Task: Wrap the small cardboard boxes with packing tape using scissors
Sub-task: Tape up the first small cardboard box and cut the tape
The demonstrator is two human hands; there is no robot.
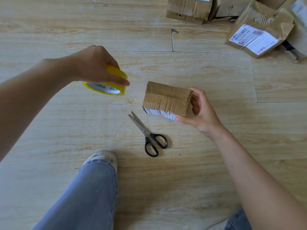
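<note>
My left hand (93, 65) grips a yellow roll of packing tape (106, 87) from above, held over the wooden floor left of centre. My right hand (199, 112) holds a small brown cardboard box (166, 98) by its right end, thumb under the near edge and fingers round the end face. The box carries old tape and a torn white label on its near side. Black-handled scissors (147, 135) lie on the floor just in front of the box, blades slightly apart and pointing up-left. A gap of floor separates the roll from the box.
Several other taped cardboard boxes (259, 30) with shipping labels are piled at the top right. My left leg in blue jeans with a white shoe (101, 159) stretches in from the bottom, close to the scissors. Light wooden floor (66, 130) lies all around.
</note>
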